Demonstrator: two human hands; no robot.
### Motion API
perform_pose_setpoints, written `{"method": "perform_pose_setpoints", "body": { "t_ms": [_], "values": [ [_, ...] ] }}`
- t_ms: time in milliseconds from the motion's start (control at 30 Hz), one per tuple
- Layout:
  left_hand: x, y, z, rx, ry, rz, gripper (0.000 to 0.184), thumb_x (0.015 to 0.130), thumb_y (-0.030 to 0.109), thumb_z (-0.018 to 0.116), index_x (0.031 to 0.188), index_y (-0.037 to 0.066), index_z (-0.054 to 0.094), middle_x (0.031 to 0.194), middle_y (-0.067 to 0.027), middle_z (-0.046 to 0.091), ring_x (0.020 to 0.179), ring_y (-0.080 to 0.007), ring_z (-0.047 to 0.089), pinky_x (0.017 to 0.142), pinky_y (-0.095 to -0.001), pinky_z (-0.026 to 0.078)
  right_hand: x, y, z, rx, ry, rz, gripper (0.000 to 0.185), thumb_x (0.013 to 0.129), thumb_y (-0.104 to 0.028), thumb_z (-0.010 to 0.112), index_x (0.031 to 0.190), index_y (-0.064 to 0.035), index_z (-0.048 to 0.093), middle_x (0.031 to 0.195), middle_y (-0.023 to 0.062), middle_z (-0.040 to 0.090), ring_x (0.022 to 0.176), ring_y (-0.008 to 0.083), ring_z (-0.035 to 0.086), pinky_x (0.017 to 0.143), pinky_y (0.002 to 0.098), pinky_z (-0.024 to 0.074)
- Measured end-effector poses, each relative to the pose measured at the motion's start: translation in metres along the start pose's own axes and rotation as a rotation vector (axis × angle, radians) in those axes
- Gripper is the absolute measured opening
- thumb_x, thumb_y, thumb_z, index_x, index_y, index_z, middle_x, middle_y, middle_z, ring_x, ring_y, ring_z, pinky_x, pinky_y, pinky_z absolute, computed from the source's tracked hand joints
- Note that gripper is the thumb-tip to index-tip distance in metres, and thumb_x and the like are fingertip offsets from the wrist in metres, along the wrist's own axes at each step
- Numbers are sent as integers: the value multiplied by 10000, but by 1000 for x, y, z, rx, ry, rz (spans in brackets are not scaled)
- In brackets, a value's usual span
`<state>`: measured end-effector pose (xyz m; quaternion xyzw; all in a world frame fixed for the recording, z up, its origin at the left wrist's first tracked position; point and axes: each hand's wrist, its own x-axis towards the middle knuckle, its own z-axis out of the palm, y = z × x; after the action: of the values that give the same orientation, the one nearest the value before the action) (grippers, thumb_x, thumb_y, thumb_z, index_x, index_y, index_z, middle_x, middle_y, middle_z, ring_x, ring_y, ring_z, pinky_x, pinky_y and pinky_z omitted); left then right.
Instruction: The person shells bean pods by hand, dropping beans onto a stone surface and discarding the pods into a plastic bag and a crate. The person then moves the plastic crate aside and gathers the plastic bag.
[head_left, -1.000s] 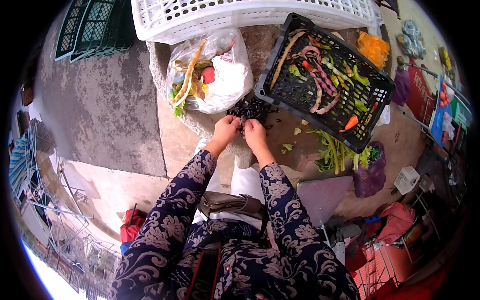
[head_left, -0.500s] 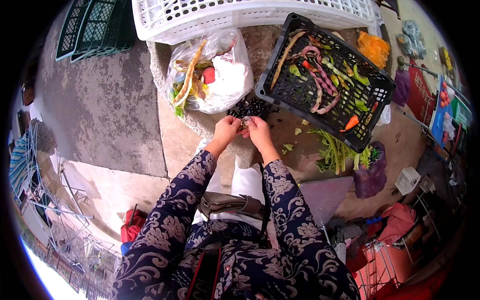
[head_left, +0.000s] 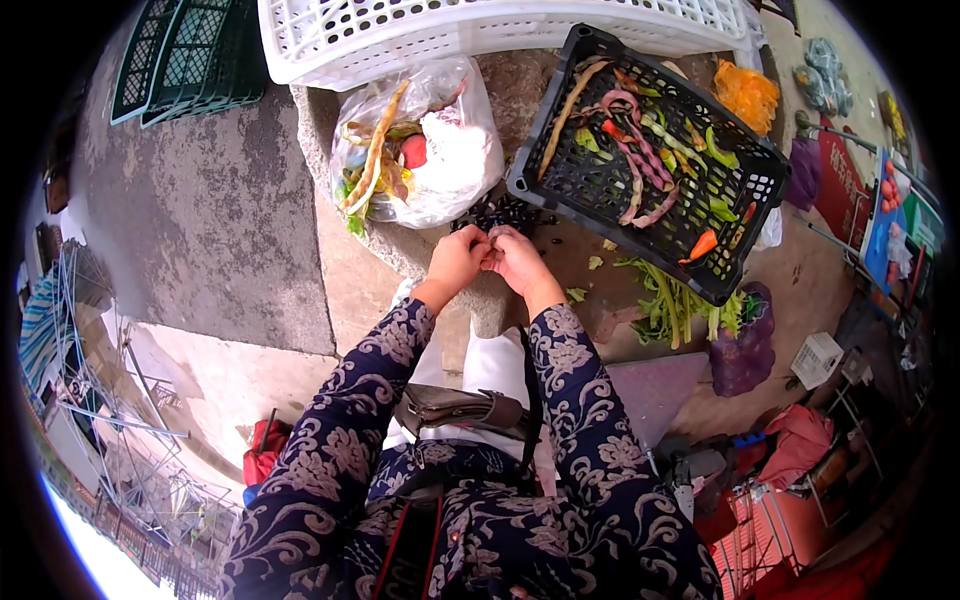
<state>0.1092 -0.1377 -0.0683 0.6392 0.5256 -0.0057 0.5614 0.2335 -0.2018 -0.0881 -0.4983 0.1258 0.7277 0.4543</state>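
Observation:
My left hand (head_left: 457,262) and my right hand (head_left: 520,264) meet over the edge of a stone slab, fingertips pinched together. Both are closed on a small bean pod, mostly hidden behind the fingers. Just beyond them lies a heap of dark, glossy beans (head_left: 497,213). To the left of that heap sits a clear plastic bag (head_left: 455,205) with dry pods and scraps in it. A black plastic crate (head_left: 625,238) stands at the right, holding several pink-streaked bean pods (head_left: 640,165) and a bright orange pepper (head_left: 705,245).
A white perforated crate (head_left: 400,60) runs along the far side. Celery stalks (head_left: 670,305) and a purple net bag (head_left: 742,345) lie at the right. Green crates (head_left: 205,70) stand far left. An orange bag (head_left: 746,97) rests beyond the black crate.
Both hands stay together at the same spot. My fingers have closed in further, and the mottled pod seen between them before is now mostly covered.

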Motion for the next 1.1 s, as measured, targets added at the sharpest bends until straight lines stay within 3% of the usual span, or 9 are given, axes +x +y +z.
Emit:
{"method": "perform_pose_setpoints", "body": {
  "t_ms": [200,300,433,700,767,833,900,967,1100],
  "values": [
    [7,-23,3,-423,-23,-186,155,835,171,582,895,29,605,704,-51,615,604,-115,564,569,-257,460,-7,-8,4,-161,170,-53,182,845,-25,434,963,-33,573,804,45,603,683,164,600,597,314,503],
    [-8,7,-23,-504,-98,-288,168,874,110,523,1017,48,586,830,15,585,720,-55,525,643,-199,441,-10,0,9,-557,282,-351,197,862,-74,460,965,-13,616,881,57,632,685,153,608,645,292,497],
    [-21,28,-56,-674,-38,-244,220,864,84,491,1058,51,587,839,21,595,710,-46,518,627,-186,424,-25,0,21,-1316,472,-871,158,795,-111,550,892,-94,673,989,50,638,951,219,552,847,336,415],
    [26,59,-131,-724,284,111,204,887,44,473,1070,21,561,872,0,580,664,-31,471,610,-183,407,-60,-25,57,-1223,397,-988,128,763,-63,558,850,-93,646,920,58,614,908,261,537,822,364,413],
    [49,79,-131,-601,445,406,173,889,40,474,1039,28,560,899,-8,563,639,-35,459,583,-191,400,-68,-40,70,-1135,369,-1020,118,766,-41,549,848,-63,631,893,71,615,875,267,546,795,358,431],
    [64,85,-130,-506,335,397,169,864,3,483,1012,33,558,944,-45,572,746,-119,530,667,-239,438,-80,-63,84,-1105,395,-1131,118,755,-3,547,846,-38,614,856,89,614,828,276,556,757,347,452],
    [84,64,-121,-80,245,500,247,779,-24,508,995,60,592,1012,-139,580,964,-312,536,849,-344,431,-91,-93,92,-1070,425,-1231,119,751,7,550,844,-35,610,847,94,613,817,277,559,746,343,456],
    [96,16,-100,310,256,539,234,785,11,509,974,80,629,1077,-151,573,1015,-327,522,893,-383,415,-95,-131,79,-1158,595,-1289,114,756,0,558,854,-34,605,844,102,608,814,282,557,738,351,456],
    [81,29,-107,462,354,560,266,756,12,519,957,120,656,1118,-168,550,1059,-342,496,915,-421,393,-79,-191,0,-1625,981,-861,211,761,-157,633,965,-104,619,911,104,563,896,305,523,773,392,435]
  ]
}}
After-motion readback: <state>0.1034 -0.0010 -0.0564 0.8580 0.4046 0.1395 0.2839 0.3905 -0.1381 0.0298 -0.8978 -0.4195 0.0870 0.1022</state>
